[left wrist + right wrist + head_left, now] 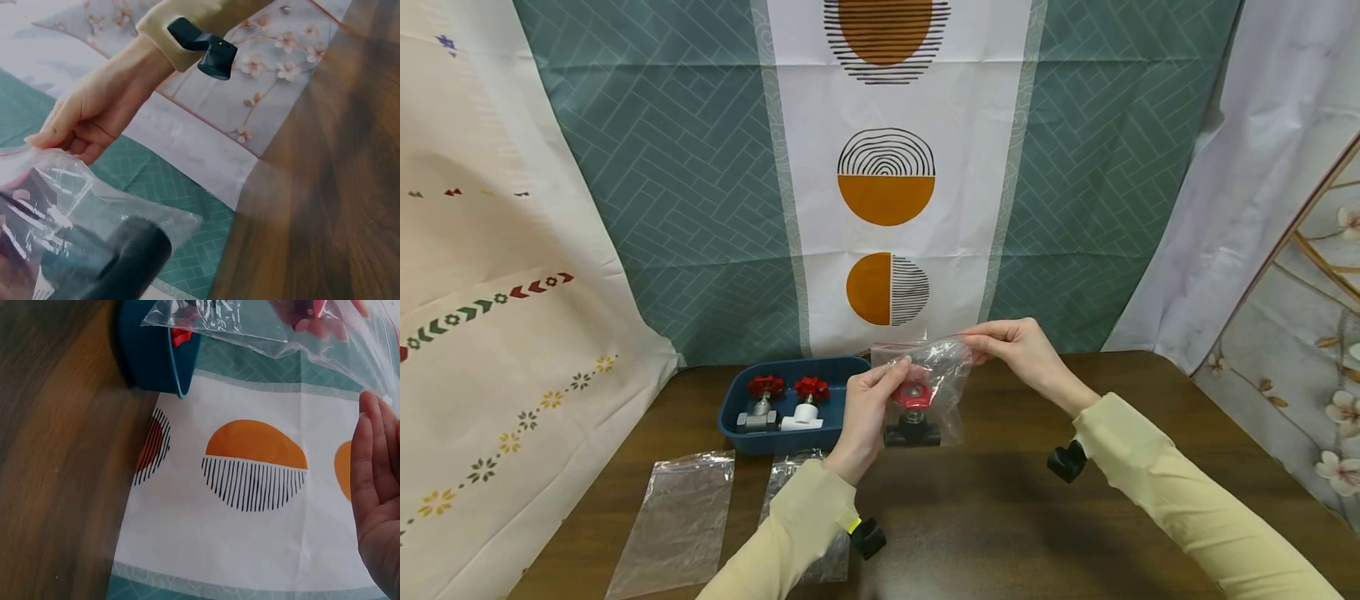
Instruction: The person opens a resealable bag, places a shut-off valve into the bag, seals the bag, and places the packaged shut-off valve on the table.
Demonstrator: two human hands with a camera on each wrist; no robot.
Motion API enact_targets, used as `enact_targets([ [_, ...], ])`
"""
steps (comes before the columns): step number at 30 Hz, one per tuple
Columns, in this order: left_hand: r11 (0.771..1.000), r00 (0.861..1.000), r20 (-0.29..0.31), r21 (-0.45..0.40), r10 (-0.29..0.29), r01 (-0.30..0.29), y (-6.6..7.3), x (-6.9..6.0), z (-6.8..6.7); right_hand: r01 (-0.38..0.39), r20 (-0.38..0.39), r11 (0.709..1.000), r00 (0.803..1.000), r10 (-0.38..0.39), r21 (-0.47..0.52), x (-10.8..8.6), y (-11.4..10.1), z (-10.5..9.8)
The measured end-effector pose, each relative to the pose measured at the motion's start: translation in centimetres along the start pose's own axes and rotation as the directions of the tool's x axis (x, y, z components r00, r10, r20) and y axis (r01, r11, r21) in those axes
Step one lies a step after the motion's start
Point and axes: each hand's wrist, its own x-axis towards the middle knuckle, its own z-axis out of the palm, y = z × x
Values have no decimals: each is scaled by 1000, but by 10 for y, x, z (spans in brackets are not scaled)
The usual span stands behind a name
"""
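A clear zip-lock bag is held up above the table, with a valve inside it. The valve has a red handwheel and a black tee-shaped body, also visible through the plastic in the left wrist view. My left hand grips the bag's left side, thumb in front, beside the handwheel; its other fingers are partly hidden. At the upper right corner, my right hand pinches the bag along its red-lined zip edge. The left wrist view shows that right hand from the other side.
Behind my left hand stands a blue tray holding a metal valve and a white valve, both with red handwheels. A flat clear bag lies at the table's left; another bag is partly under my left forearm.
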Motion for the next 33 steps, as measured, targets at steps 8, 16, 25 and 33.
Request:
enact_targets([
  [8, 999, 998, -31, 13, -48, 48, 4, -3, 2, 10, 62, 997, 998, -6, -74, -1, -24, 7],
  [16, 999, 999, 4, 26, -47, 47, 6, -3, 3, 36, 74, 992, 997, -27, -119, 2, -28, 10],
  [25, 998, 996, 79, 66, -30, 25, -6, 3, -5, 39, 67, 989, 997, -29, -144, 1, -31, 11],
  [33, 997, 988, 144, 54, -60, 52, -15, 10, -12, 32, 66, 986, 998, -22, -161, 0, -36, 10],
])
